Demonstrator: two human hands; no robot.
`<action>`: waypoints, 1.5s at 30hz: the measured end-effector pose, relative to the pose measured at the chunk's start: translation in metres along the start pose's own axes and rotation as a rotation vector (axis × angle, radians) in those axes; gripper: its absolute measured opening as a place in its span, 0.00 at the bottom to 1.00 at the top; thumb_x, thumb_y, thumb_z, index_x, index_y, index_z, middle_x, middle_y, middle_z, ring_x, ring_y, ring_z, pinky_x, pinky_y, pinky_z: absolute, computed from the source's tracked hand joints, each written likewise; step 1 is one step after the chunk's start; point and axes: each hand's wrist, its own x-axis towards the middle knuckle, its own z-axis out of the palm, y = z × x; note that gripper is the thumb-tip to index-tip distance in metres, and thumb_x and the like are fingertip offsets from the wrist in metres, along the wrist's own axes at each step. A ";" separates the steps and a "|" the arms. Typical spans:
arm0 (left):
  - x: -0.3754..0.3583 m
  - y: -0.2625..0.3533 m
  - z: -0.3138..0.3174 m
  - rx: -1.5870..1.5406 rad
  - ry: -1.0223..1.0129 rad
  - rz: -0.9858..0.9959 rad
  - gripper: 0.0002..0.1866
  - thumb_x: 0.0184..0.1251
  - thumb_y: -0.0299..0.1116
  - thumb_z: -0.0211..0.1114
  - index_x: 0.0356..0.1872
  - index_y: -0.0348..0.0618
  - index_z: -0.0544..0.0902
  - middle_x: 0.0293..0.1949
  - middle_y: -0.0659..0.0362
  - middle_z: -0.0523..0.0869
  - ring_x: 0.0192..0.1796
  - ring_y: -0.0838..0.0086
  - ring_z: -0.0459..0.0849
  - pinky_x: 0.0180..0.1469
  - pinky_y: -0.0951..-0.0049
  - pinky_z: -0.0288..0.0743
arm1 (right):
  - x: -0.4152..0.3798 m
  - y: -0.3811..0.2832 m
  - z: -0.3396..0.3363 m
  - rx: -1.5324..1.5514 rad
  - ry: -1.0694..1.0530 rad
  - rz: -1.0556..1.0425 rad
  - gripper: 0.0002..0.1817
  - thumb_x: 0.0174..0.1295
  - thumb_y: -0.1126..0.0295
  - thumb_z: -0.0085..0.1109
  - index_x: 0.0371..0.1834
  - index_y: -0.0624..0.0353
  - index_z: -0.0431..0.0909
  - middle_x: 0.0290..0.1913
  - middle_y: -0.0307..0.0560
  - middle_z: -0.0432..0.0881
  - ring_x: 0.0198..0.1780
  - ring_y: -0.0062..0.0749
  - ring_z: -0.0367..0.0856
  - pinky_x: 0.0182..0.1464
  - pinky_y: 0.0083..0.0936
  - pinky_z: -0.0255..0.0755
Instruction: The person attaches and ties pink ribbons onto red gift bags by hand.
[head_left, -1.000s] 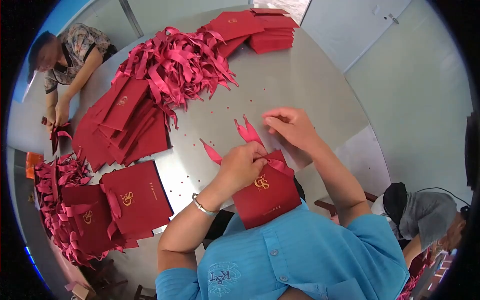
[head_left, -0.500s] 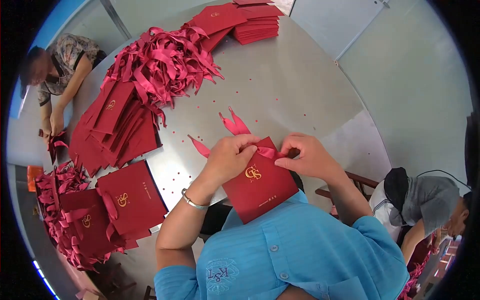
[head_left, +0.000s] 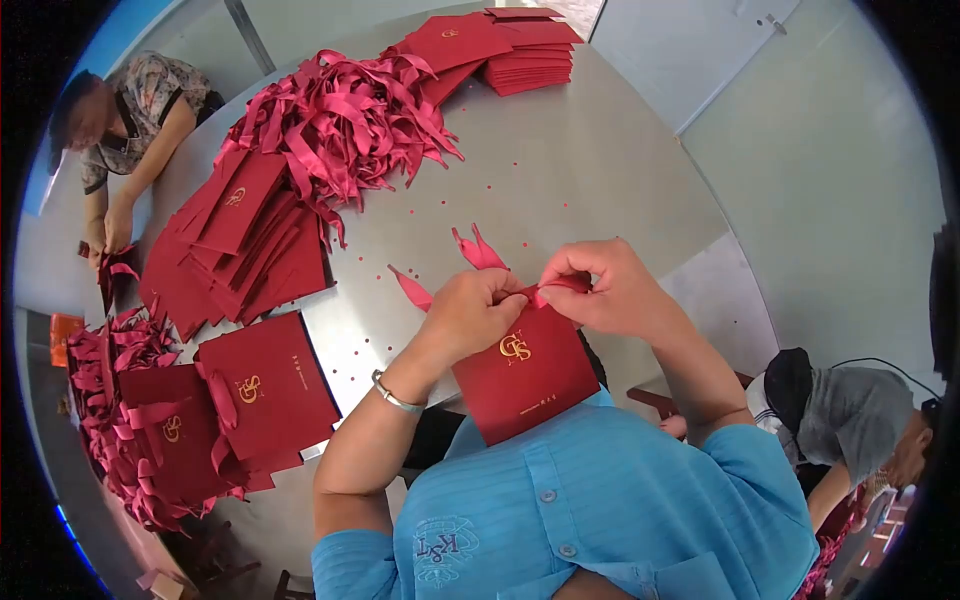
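Observation:
A red paper gift bag [head_left: 527,375] with gold lettering leans against my front at the table's near edge, its top pointing away from me. At its top edge my left hand [head_left: 472,318] is closed, with thumb and fingers pinching the pink ribbon [head_left: 537,297] against the bag. Close beside it, my right hand [head_left: 607,290] pinches the same ribbon between thumb and index finger. More pink ribbon ends [head_left: 480,250] stick out beyond the bag on the far side. Exactly how the ribbon passes between my fingertips is hidden.
A heap of pink ribbons [head_left: 345,125] and stacked red bags [head_left: 530,65] lie farther back. More flat bags [head_left: 240,240] and beribboned bags [head_left: 265,385] lie left. Small red dots dot the metal table [head_left: 620,180]. One person [head_left: 150,120] works far left, another [head_left: 850,420] sits right.
My right hand has moved left toward my left hand and turned, bringing both sets of fingertips together at the ribbon. The view has shifted slightly.

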 end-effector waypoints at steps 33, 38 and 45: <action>0.002 -0.009 0.003 -0.061 -0.012 0.086 0.04 0.61 0.20 0.64 0.36 0.35 0.83 0.28 0.62 0.84 0.32 0.84 0.78 0.36 0.79 0.74 | 0.011 0.002 -0.038 0.468 -0.215 0.246 0.04 0.59 0.76 0.60 0.35 0.65 0.80 0.27 0.45 0.82 0.26 0.24 0.79 0.25 0.18 0.69; 0.002 -0.009 0.002 -0.094 -0.030 0.113 0.03 0.62 0.19 0.62 0.36 0.35 0.82 0.27 0.62 0.84 0.32 0.84 0.78 0.37 0.80 0.73 | 0.005 0.009 -0.046 1.092 -0.431 0.016 0.12 0.59 0.84 0.50 0.44 0.70 0.79 0.36 0.60 0.84 0.33 0.37 0.84 0.35 0.28 0.79; 0.000 -0.004 0.000 -0.020 -0.013 0.112 0.02 0.62 0.21 0.62 0.35 0.35 0.81 0.25 0.63 0.81 0.31 0.84 0.77 0.35 0.79 0.72 | 0.016 0.009 -0.034 0.938 -0.242 -0.301 0.27 0.55 0.87 0.45 0.62 0.68 0.70 0.52 0.68 0.80 0.45 0.48 0.86 0.43 0.35 0.79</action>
